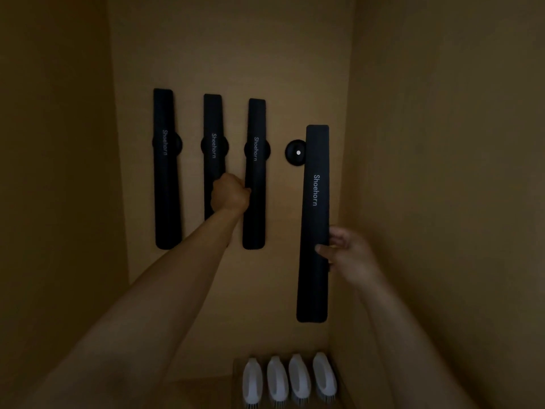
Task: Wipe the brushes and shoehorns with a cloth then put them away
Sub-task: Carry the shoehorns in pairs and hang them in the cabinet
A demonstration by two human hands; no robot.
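Black shoehorns hang in a row on the tan back wall of a dim alcove, each printed "Shoehorn" in pale letters. Three sit on round black wall mounts: the left shoehorn, the second shoehorn and the third shoehorn, all upright and apart from one another. A fourth round mount with a pale dot at its centre stands bare, just left of the fourth shoehorn, which is off the wall and nearly upright, its top edge beside that mount.

The right hand holds this fourth shoehorn at about mid-length from its right side, thumb across the front face and fingers curled behind its edge. The left hand reaches far forward as a closed fist in front of the lower part of the second shoehorn, its knuckles touching the left edge of the third; whether the curled fingers grip either shoehorn cannot be told from behind.

Below, at the bottom edge, four white brushes stand side by side on a shelf, bristles down.
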